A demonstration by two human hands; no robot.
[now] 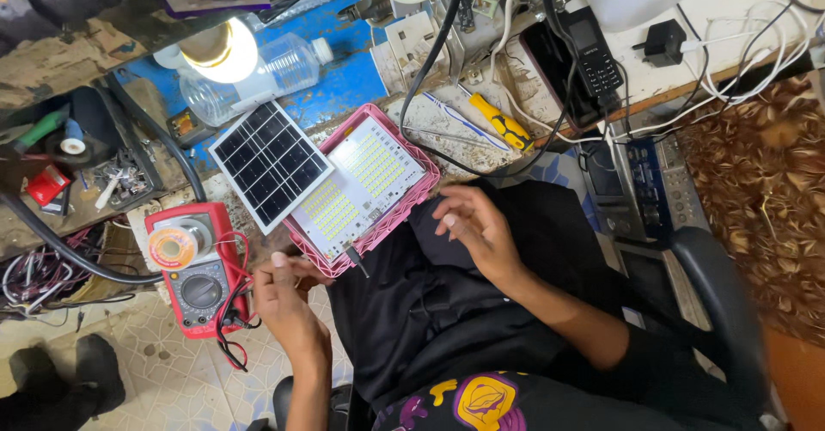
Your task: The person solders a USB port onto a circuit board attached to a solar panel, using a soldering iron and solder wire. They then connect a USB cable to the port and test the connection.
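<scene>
Left hand (288,298) curled beside red multimeter (199,269), grip not discernible; right hand (473,225) held spread, empty, near pink plastic tray (404,203) bearing white LED panel (361,182)

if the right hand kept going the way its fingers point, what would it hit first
Most likely the pink tray holding the white LED board; the right hand points up-left at its near corner. Depth is hard to judge, so it might pass above.

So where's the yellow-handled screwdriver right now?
The yellow-handled screwdriver lies on the cluttered bench in the upper middle of the head view, just right of the pink tray holding the LED panel, among the cables.
</scene>
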